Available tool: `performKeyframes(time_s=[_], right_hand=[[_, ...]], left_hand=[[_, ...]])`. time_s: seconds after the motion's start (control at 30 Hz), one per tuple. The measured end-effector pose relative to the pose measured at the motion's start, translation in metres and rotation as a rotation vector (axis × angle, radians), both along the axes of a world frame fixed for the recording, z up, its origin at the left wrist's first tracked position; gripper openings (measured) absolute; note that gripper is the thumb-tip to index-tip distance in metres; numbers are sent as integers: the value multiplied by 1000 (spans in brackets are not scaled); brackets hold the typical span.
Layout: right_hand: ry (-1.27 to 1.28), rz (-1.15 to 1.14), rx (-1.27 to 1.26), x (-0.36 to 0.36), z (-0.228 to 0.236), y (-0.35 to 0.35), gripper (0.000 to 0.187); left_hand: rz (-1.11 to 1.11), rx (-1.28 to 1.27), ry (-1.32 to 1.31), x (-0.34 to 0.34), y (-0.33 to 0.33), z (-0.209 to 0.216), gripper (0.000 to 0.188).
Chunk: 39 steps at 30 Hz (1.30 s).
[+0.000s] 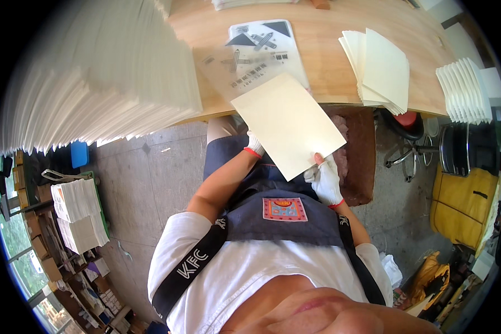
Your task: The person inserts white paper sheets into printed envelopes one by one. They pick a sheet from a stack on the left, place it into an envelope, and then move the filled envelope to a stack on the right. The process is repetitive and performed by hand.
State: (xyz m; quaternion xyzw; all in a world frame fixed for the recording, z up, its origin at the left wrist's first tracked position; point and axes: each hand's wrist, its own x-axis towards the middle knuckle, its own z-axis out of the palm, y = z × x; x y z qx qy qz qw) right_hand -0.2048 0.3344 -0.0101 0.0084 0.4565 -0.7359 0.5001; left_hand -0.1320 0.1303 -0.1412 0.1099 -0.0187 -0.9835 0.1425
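– Wooden table across the top, gray floor below, tall stack of pale sheets at left. Logged?

– Logged. Cream sheet where?

– Between both hands, above the dark blue apron, far end overlapping printed clear sleeves at the table's near edge. Over or inside? Can't say from this view.

– Grip?

– Right hand: pinching the near corner, thumb on top, fingers underneath. Left hand: at the left edge, fingers hidden behind; can't judge closure.

– Risks?

– Possibly creasing at the pinched corner, from too hard a thumb press. Possibly dragging the sleeves askew, from the far end catching on thin film.

– Others?

– Fanned cream stack near the table edge, right side: easy to knock with a wide right-arm swing.
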Motion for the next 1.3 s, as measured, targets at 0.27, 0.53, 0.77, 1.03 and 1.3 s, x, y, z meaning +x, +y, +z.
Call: performKeyframes(time_s=[0.27, 0.53, 0.77, 1.03, 1.3], right_hand=[[35, -55, 39, 23, -26, -15, 25], [-513, -190, -421, -13, -86, -110, 29], [61, 355, -5, -25, -64, -101, 26], [1569, 667, 226, -5, -41, -138, 16], [864, 806, 190, -12, -7, -130, 10]], left_hand=[[-20, -92, -190, 25, 40, -48, 41], [43, -911, -781, 5, 48, 12, 26], [-119, -534, -768, 38, 20, 26, 33], [95, -805, -913, 64, -16, 61, 30], [58, -826, -966, 72, -26, 62, 33]])
